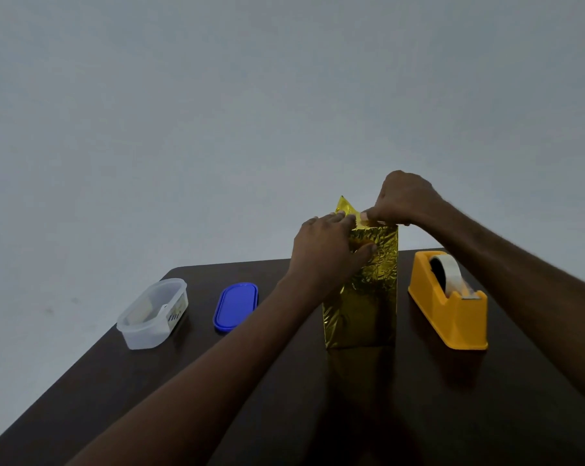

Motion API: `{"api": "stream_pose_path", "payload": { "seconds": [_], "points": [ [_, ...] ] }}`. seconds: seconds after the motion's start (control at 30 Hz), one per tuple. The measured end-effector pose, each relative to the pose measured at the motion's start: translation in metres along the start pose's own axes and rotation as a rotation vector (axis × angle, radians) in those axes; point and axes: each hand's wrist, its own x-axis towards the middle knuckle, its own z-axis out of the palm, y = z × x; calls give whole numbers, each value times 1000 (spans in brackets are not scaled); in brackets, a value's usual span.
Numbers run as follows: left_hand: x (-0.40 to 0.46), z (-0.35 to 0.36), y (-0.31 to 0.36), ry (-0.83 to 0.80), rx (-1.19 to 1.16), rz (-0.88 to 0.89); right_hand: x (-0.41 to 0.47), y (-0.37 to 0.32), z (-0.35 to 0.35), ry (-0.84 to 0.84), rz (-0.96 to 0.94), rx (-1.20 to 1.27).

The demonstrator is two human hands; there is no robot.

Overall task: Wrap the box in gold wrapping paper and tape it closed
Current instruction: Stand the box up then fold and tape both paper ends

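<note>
Box: a tall upright box wrapped in crinkled gold foil paper (363,297) stands on end on the dark brown wooden table (217,398), right of the frame's centre, between the blue lid and the tape dispenser.
Paper top: a pointed flap of gold paper (346,206) sticks up above the box's upper end.
Left hand: the left hand (324,250) comes in from the lower left on a long, outstretched forearm; its palm lies against the box's upper front, fingers flat along the top edge, thumb pressed on the foil.
Right hand: the right hand (407,200) reaches in from the right edge, wrist bent down, fingers curled and pinching the folded paper at the top of the box.
Tape dispenser: a yellow plastic desk tape dispenser with a clear roll (449,304) sits just right of the box.
Lid: a blue oval plastic lid (235,307) lies flat, left of centre.
Container: a clear oval plastic tub (153,312) sits further left, near the table's edge.
</note>
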Motion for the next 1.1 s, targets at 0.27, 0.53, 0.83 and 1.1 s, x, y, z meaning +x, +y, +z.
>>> {"api": "stream_pose_path", "payload": {
  "seconds": [0.27,0.53,0.83,1.1],
  "points": [
    [1,-2,2,-21,8,1,-9,20,8,-178,238,737],
    [2,-2,2,-36,12,-21,-10,12,21,-261,316,737],
    [0,-3,1,-34,14,-27,-18,12,11,-343,293,826],
    [-1,-4,3,-42,-5,-26,-18,19,24,-141,335,865]
  ]
}}
